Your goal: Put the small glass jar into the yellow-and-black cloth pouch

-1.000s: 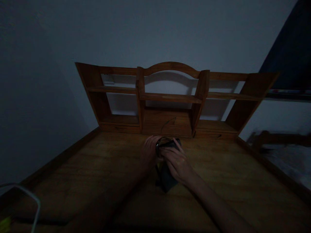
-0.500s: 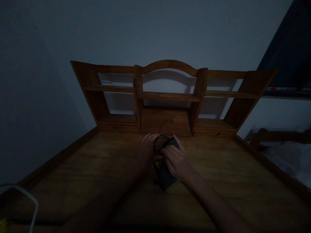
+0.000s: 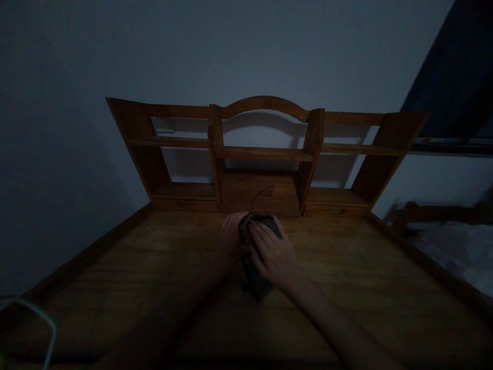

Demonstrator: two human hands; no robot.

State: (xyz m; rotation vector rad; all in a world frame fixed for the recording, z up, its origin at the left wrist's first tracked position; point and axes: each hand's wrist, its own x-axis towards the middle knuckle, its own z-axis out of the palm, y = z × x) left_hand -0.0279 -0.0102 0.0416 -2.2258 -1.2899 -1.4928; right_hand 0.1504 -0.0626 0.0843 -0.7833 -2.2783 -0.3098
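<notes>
Between my hands stands a dark grey pouch-like object [image 3: 259, 287]; its exact kind is too dim to tell. A round dark rim with a faint shine [image 3: 244, 222] lies at its upper left. My left hand [image 3: 230, 240] is wrapped around the left side of this rim. My right hand [image 3: 274, 252] is closed over the top and right side of the object, its fingertips at the rim's opening. Those fingers hide much of the opening. A thin dark cord [image 3: 262, 192] sticks up behind the hands.
The wooden desk [image 3: 154, 267] has raised side edges. A wooden shelf unit [image 3: 265, 152] with small drawers stands along its back, against the wall. A pale cable [image 3: 49, 324] curves at the lower left. Past the right edge lies pale bedding [image 3: 454, 252].
My right fingers have moved left and up, onto the rim. The dark grey material now sits closer against the rim, and the gap between them has narrowed. The view has shifted slightly.
</notes>
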